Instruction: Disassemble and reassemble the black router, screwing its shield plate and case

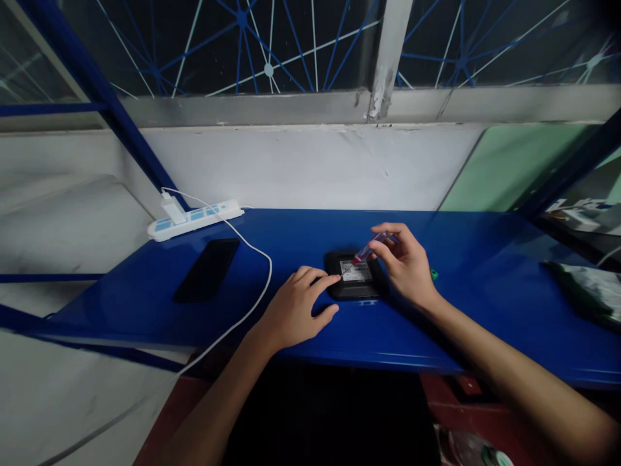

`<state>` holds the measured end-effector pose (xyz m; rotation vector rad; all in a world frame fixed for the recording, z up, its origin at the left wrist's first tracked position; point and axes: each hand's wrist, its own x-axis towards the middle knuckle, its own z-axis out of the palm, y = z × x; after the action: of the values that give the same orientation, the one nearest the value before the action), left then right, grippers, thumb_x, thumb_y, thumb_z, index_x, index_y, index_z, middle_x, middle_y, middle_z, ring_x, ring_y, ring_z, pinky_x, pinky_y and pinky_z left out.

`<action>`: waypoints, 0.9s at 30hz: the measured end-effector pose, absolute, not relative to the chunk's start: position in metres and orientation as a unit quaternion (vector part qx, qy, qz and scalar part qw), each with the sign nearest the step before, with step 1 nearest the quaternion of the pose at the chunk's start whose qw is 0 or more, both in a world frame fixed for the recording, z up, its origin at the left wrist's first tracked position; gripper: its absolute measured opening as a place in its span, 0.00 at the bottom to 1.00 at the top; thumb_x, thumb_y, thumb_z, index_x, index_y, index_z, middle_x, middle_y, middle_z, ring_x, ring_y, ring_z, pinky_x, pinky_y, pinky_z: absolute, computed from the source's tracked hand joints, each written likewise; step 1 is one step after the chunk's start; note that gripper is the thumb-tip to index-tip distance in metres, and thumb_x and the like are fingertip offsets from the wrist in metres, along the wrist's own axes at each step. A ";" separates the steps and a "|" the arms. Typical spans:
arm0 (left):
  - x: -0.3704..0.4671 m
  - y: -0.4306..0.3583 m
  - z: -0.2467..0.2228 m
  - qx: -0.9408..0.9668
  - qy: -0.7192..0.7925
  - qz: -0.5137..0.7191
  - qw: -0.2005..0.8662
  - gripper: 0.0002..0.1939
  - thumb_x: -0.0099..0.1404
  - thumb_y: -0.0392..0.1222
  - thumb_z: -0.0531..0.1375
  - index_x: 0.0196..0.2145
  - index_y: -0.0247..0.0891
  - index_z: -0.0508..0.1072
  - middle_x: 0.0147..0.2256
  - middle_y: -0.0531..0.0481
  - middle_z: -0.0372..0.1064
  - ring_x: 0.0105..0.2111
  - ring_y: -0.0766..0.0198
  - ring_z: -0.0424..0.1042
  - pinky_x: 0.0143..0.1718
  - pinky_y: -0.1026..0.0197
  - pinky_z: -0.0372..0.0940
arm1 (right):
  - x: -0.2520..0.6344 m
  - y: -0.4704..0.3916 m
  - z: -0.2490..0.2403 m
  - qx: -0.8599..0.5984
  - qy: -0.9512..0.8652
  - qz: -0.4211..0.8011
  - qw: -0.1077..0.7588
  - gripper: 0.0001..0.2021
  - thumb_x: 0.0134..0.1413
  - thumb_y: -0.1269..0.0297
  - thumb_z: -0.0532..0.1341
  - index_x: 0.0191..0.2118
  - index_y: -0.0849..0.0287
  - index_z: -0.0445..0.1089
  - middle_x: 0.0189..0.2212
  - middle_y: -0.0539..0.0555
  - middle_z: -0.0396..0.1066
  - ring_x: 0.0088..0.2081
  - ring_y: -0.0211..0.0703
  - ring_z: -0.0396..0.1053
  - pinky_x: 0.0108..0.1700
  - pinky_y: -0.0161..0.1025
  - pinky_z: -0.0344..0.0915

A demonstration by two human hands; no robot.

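Note:
A small black device (352, 289) with a white label lies flat on the blue shelf (310, 336). My left hand (295, 309) rests on the shelf at the device's left edge, its forefinger touching the casing. My right hand (405, 260) holds a small screwdriver (365, 251) with a red, clear handle, tilted down to the left. Its tip meets the device near the label's upper left corner.
A black phone (207, 269) lies face down to the left. A white power strip (195, 219) with a charger plugged in sits at the back left, and its white cable (264, 275) loops across and off the front edge. A small green item (435, 274) lies behind my right hand. Bagged things (589, 288) sit at the right.

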<state>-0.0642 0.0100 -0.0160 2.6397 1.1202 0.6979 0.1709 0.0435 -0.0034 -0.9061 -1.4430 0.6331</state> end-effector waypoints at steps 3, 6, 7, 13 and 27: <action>-0.064 0.010 -0.016 0.891 0.377 0.236 0.094 0.23 0.67 0.41 0.63 0.59 0.44 0.67 0.52 0.45 0.68 0.54 0.51 0.65 0.56 0.45 0.64 | 0.171 0.043 -0.003 -0.402 -0.628 0.263 0.612 0.10 0.59 0.61 0.64 0.46 0.52 0.69 0.37 0.49 0.72 0.31 0.37 0.71 0.38 0.42 0.71; -0.064 0.011 -0.016 0.891 0.378 0.233 0.092 0.24 0.66 0.41 0.64 0.58 0.43 0.67 0.52 0.45 0.68 0.54 0.51 0.65 0.56 0.46 0.64 | 0.171 0.040 -0.001 -0.406 -0.630 0.275 0.602 0.15 0.61 0.62 0.62 0.53 0.52 0.67 0.42 0.52 0.73 0.37 0.41 0.75 0.42 0.44 0.73; -0.064 0.011 -0.016 0.891 0.379 0.231 0.092 0.24 0.66 0.41 0.64 0.58 0.43 0.67 0.52 0.45 0.68 0.54 0.51 0.65 0.56 0.46 0.64 | 0.171 0.039 0.000 -0.406 -0.632 0.285 0.596 0.16 0.62 0.62 0.61 0.55 0.52 0.66 0.45 0.54 0.73 0.40 0.43 0.76 0.44 0.45 0.74; -0.064 0.011 -0.015 0.891 0.380 0.229 0.094 0.24 0.66 0.41 0.64 0.59 0.43 0.67 0.52 0.45 0.68 0.54 0.51 0.65 0.56 0.46 0.64 | 0.170 0.037 0.002 -0.413 -0.636 0.301 0.578 0.16 0.64 0.58 0.58 0.56 0.50 0.66 0.49 0.55 0.73 0.38 0.42 0.76 0.42 0.46 0.75; -0.063 0.011 -0.017 0.890 0.380 0.234 0.094 0.24 0.66 0.41 0.64 0.58 0.44 0.67 0.52 0.45 0.68 0.53 0.51 0.66 0.56 0.45 0.64 | 0.169 0.037 0.000 -0.393 -0.628 0.329 0.586 0.16 0.64 0.60 0.58 0.56 0.50 0.63 0.52 0.56 0.73 0.45 0.47 0.77 0.48 0.50 0.74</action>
<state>-0.0633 0.0114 -0.0167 2.6403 1.1270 0.6938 0.1690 0.0366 0.0000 -0.9163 -1.4631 0.7668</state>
